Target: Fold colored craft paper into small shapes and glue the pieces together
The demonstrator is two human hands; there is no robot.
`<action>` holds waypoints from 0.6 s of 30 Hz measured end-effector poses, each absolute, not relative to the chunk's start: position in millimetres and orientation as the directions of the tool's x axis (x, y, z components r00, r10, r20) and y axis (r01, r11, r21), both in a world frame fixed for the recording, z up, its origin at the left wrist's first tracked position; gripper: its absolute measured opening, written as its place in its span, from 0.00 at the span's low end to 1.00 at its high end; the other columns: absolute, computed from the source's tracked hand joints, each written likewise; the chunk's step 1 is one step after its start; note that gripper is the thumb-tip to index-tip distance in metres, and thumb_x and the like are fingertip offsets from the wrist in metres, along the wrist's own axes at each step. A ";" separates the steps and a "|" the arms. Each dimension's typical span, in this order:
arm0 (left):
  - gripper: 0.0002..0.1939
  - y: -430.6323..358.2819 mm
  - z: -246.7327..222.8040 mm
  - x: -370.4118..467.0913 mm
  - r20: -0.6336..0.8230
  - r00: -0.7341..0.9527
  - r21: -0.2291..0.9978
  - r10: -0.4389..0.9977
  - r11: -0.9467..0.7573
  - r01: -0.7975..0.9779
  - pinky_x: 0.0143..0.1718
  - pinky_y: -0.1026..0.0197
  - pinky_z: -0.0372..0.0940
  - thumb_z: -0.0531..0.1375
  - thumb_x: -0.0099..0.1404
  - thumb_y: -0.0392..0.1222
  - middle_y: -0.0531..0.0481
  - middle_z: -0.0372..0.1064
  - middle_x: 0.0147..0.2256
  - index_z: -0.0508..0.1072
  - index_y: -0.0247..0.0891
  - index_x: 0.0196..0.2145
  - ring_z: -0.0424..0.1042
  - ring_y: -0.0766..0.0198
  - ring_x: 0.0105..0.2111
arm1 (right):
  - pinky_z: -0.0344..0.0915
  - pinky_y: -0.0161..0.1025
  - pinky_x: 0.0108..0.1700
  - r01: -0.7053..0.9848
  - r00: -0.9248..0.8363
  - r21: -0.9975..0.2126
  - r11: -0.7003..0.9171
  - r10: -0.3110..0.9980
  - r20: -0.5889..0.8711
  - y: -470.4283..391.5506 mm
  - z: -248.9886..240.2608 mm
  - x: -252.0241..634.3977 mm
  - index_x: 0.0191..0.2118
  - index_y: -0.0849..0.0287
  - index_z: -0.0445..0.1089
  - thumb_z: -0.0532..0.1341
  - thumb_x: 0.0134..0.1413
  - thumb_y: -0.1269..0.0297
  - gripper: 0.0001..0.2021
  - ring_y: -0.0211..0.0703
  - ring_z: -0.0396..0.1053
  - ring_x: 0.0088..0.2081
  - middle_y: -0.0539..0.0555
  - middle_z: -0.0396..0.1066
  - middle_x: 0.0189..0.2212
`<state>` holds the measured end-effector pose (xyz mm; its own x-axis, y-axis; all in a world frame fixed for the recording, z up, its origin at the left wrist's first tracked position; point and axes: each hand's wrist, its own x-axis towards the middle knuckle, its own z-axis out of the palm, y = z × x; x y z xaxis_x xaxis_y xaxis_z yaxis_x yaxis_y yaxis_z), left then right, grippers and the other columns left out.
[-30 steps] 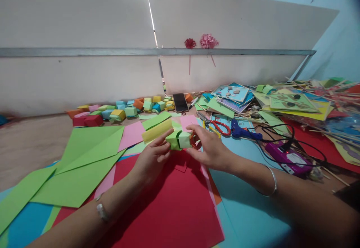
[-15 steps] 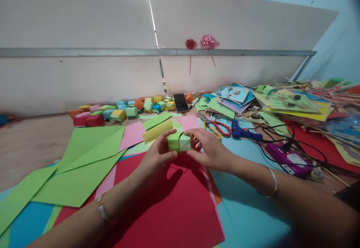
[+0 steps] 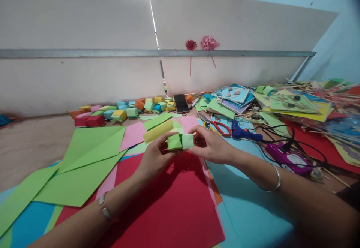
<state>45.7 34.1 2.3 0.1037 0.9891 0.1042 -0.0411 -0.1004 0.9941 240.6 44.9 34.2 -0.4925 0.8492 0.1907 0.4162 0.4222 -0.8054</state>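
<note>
Green cube (image 3: 174,142) and pale green cube (image 3: 188,141) sit side by side, up in the air, with one hand at each end. The left grip (image 3: 154,156) is bent around the green cube, with its thumb and fingers only as far apart as the cube needs. The right grip (image 3: 212,145) pinches the pale green cube the same way. A bit of orange paper (image 3: 196,135) peeks out by the right fingers, but I cannot tell if it is joined on. I also cannot tell if the two cubes are stuck together.

Under both grips lies a big red sheet (image 3: 168,199). Light blue paper (image 3: 247,191) lies under the right arm. Big green sheets (image 3: 92,146) lie to the left of the left grip, and a yellow strip (image 3: 159,131) is just past its fingers.

Past the right grip are scissors (image 3: 223,128) with red handles. Next to them is a blue glue gun (image 3: 246,131), and a purple plug box (image 3: 288,160) is farther right.

Beyond the grips, lots of little paper blocks (image 3: 119,115) sit in a bunch to the left, near a black phone (image 3: 181,103). Farthest away, two paper flowers (image 3: 209,42) hang on a white board (image 3: 239,19).
</note>
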 end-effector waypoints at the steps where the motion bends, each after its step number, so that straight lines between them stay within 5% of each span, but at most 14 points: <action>1: 0.25 35.0 1.7 45.0 0.110 0.108 0.994 0.988 -0.108 -0.032 0.34 0.60 0.69 0.73 0.45 0.35 0.49 0.78 0.33 0.76 0.37 0.44 0.75 0.59 0.31 | 0.55 0.33 0.30 0.422 -0.496 -0.803 0.420 0.849 0.183 44.9 35.5 241.3 0.41 0.58 0.61 0.61 0.49 0.69 0.12 0.34 0.60 0.26 0.43 0.63 0.25; 10: 0.26 41.9 -0.2 31.7 0.158 0.278 0.987 0.947 -0.150 -0.051 0.34 0.58 0.71 0.75 0.40 0.33 0.46 0.79 0.34 0.80 0.37 0.41 0.76 0.57 0.32 | 0.56 0.32 0.26 0.305 -0.633 -0.933 0.191 0.773 -0.049 52.2 44.5 251.8 0.46 0.61 0.64 0.64 0.47 0.67 0.18 0.33 0.62 0.25 0.44 0.65 0.24; 18: 0.27 43.8 -3.9 26.6 0.278 0.313 0.956 0.908 -0.292 -0.003 0.36 0.56 0.71 0.72 0.49 0.51 0.44 0.79 0.37 0.78 0.36 0.44 0.75 0.54 0.35 | 0.58 0.31 0.26 0.222 -0.642 -0.973 -0.064 0.742 -0.195 53.1 48.1 252.5 0.47 0.62 0.63 0.65 0.48 0.66 0.20 0.31 0.62 0.22 0.45 0.67 0.24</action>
<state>26.6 43.8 -3.9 0.3128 0.9082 0.2779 -0.0026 -0.2918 0.9565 252.5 53.1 48.1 -0.6415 0.7418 -0.1953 0.2223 -0.0639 -0.9729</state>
